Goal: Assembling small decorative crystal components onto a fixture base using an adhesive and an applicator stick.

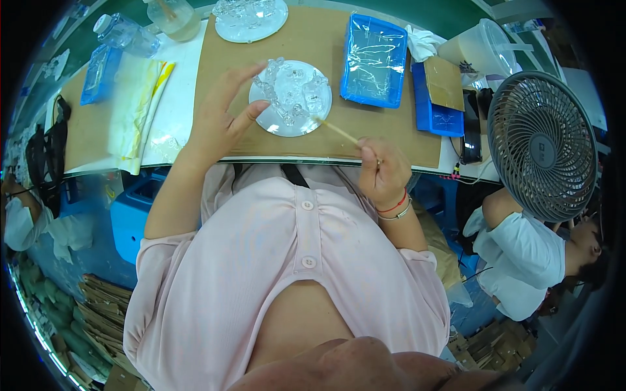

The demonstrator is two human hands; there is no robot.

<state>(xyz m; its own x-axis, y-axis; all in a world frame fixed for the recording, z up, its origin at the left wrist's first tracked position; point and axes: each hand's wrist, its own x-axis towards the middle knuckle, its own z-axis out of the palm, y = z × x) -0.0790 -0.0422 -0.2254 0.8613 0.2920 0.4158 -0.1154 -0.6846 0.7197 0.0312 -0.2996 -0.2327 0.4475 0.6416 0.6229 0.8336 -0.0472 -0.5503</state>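
Observation:
Before me is a round white plate [298, 125] carrying several small clear glass-like pieces [314, 94]. My left hand [225, 114] is at the plate's left rim, thumb and forefinger spread apart around its edge. The fingertips are close to a clear piece [268, 88]; whether they touch it I cannot tell. Pinched in my right hand [385, 171] is a thin wooden stick [340, 133], slanting up and left. Its tip lies at the plate's lower right rim, close to the pieces.
Beyond stands a second plate [251, 29] of clear pieces. A blue tray [372, 62] with clear wrapping lies right, beside a blue box [440, 117] and a plastic bucket [479, 49]. A fan [542, 146] stands far right, near another person [521, 254]. Bottles [127, 36] are back left.

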